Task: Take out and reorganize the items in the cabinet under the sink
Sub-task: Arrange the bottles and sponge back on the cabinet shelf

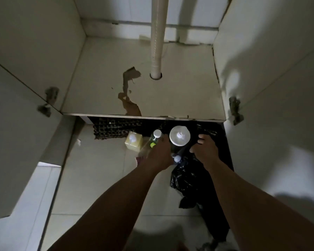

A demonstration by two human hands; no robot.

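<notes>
On the tiled floor (pixel 98 178) in front of the cabinet, the left hand (pixel 159 153) curls round a clear green-labelled bottle (pixel 155 138), while the right hand (pixel 205 149) grips dark fabric (pixel 223 153) just right of a white-lidded jar (pixel 179 135). A crumpled black bag (pixel 187 180) lies beneath the forearms and a yellow soap bottle (pixel 133 141) stands to the left. Beyond, the cabinet floor (pixel 179 95) holds only the white drain pipe (pixel 157 42).
</notes>
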